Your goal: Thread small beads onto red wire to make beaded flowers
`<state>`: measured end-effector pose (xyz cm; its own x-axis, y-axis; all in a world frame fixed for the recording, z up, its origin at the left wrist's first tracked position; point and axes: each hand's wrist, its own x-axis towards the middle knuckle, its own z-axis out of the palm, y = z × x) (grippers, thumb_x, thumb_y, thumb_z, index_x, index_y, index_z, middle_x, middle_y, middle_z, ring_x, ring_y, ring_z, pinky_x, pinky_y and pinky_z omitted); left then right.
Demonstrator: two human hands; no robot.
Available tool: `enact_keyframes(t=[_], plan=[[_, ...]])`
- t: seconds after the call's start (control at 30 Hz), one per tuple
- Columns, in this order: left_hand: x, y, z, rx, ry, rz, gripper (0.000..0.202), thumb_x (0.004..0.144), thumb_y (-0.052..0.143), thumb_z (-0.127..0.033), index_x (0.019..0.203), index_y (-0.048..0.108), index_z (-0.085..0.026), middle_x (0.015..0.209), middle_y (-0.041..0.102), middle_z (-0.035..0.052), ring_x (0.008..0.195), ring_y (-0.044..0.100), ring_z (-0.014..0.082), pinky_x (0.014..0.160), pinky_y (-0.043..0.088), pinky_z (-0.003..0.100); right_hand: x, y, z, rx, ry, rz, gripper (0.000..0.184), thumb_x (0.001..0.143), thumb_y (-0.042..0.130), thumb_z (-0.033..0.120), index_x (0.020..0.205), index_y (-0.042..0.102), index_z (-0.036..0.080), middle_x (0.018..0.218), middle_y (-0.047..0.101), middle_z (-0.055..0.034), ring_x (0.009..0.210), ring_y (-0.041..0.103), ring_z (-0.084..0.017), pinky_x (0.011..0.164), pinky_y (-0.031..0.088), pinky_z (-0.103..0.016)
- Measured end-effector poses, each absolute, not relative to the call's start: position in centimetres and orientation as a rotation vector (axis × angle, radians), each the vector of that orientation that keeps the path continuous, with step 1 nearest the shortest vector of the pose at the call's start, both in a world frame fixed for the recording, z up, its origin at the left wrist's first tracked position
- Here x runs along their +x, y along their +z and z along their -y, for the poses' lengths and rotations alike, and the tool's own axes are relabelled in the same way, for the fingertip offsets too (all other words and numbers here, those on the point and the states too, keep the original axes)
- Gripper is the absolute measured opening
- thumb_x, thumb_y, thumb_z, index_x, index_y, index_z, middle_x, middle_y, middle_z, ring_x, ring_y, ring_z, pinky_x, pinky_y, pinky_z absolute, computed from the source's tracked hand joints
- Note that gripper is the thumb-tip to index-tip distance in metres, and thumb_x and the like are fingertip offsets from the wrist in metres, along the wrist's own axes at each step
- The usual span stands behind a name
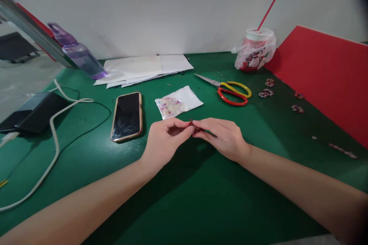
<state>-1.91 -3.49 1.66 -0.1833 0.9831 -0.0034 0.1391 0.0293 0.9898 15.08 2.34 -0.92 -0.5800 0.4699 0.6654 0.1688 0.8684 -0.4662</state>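
Left hand: the left hand (165,138) is closed in a pinch, thumb and forefinger gripping the near-left end of a small red beaded piece (194,126).
Right hand: the right hand (222,136) is likewise pinched on the opposite end, other fingers loosely curled.
Position of piece: held between the two sets of fingertips, just above the green table (201,199), at the centre of the view. It is too small to make out its form.
Axis: the piece seems to run left to right, from hand to hand; both hands are equally near.
Containers: a clear plastic bag (178,102) of pale mixed beads lies flat just beyond the hands. A lidded drink cup (255,49) with a red straw stands in a carrier bag, far right.
Nearby: a phone (127,116) to the left, scissors (230,90) beyond the right hand, and small bead flowers (266,92) loose past the scissors.
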Motion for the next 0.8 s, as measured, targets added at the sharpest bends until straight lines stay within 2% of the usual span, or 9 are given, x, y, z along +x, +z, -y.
enact_keyframes(t=[0.23, 0.6, 0.8], plan=[[-1.84, 1.85, 3.43, 1.242, 1.246, -1.469, 0.015, 0.071, 0.072, -0.029, 0.077, 0.071, -0.016, 0.077, 0.072, 0.0033, 0.074, 0.067, 0.0171, 0.071, 0.054, 0.027, 14.86, -0.93, -2.24, -0.481, 0.435, 2.175, 0.022, 0.088, 0.055, 0.022, 0.109, 0.061, 0.02, 0.099, 0.07, -0.0055, 0.086, 0.068, -0.016, 0.079, 0.057, -0.029], [-1.88, 1.97, 3.32, 1.155, 1.147, -1.46, 0.016, 0.073, 0.071, -0.03, 0.079, 0.071, -0.015, 0.08, 0.073, 0.0044, 0.076, 0.067, 0.016, 0.072, 0.053, 0.025, 14.89, -1.54, -2.26, -0.599, 0.446, 2.276, 0.023, 0.09, 0.051, 0.027, 0.109, 0.061, 0.02, 0.099, 0.07, -0.0061, 0.09, 0.067, -0.016, 0.081, 0.056, -0.028], [-1.87, 1.16, 3.37, 1.124, 1.184, -1.409, 0.019, 0.077, 0.067, -0.033, 0.086, 0.071, -0.016, 0.081, 0.073, 0.0043, 0.077, 0.068, 0.0166, 0.077, 0.054, 0.028, 14.98, -1.19, -2.79, -0.616, 0.536, 2.225, 0.021, 0.085, 0.059, 0.031, 0.103, 0.066, 0.022, 0.094, 0.072, -0.004, 0.082, 0.068, -0.016, 0.076, 0.056, -0.027]])
